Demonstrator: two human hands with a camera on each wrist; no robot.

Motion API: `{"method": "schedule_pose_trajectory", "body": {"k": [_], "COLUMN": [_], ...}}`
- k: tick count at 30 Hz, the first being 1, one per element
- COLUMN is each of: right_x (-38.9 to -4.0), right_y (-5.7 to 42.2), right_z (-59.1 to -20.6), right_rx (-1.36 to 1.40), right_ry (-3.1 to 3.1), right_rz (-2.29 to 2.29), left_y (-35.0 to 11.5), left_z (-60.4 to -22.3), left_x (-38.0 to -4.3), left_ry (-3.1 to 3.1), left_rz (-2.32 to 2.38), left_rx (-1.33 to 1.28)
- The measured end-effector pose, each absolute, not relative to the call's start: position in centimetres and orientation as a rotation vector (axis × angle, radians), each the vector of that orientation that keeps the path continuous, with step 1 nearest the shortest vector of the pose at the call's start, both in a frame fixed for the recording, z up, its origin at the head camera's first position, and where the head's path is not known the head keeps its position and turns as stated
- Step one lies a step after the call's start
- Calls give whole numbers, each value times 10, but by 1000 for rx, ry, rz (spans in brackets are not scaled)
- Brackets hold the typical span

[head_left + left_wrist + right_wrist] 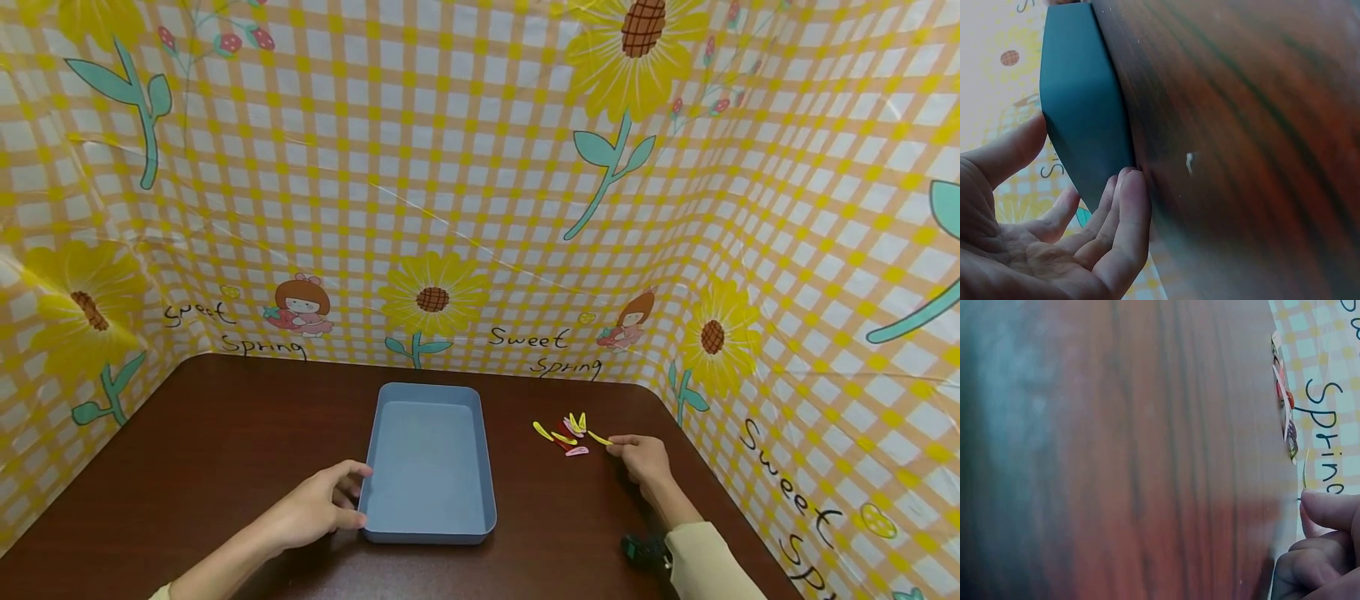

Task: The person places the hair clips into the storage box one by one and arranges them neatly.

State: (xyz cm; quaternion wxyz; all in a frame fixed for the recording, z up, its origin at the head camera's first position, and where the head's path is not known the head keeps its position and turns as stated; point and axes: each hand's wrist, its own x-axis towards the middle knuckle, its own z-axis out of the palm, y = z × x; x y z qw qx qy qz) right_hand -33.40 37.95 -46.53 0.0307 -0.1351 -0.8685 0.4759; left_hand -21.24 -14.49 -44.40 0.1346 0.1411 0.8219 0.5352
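A blue-grey rectangular tray (431, 533) sits on the dark table. My left hand (315, 504) is at its left side, fingers spread and gently bent, with fingertips right at the wall. In the left wrist view, the left hand (1079, 244) has fingertips and thumb against the tray's outer wall (1082, 94). To the right of the tray, my right hand (643, 458) pinches a yellow hair clip (599, 437) by one end between thumb and fingers. Close to that clip lies a small pile of snap hair clips (576, 425), in yellow, pink and red.
The wooden table (247, 433) meets a checked cloth (450, 200) with sunflowers, hung behind it and along both sides. A dark object (643, 550) is beside the right wrist. One yellow clip (542, 431) lies at the pile's left edge, a pink clip (577, 451) at its front.
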Motion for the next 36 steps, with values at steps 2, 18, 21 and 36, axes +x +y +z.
{"method": "schedule_pose_trajectory", "body": {"k": [2, 18, 21, 36], "right_x": [-333, -334, -334, -341], "right_y": [380, 368, 361, 317], "right_z": [-464, -440, -436, -417], "right_rx": [-420, -326, -307, -196], "right_ry": [-2678, -2698, -2690, -2718], "right_rz": [1463, 1436, 1466, 1482], "left_y": [-145, -146, -145, -143], "left_z": [-444, -444, -445, -444], "left_x": [-212, -211, -211, -210], "left_ry": [2392, 2423, 2430, 2472], "left_rz": [1548, 1516, 1510, 1502], "left_rx": [409, 391, 403, 398]}}
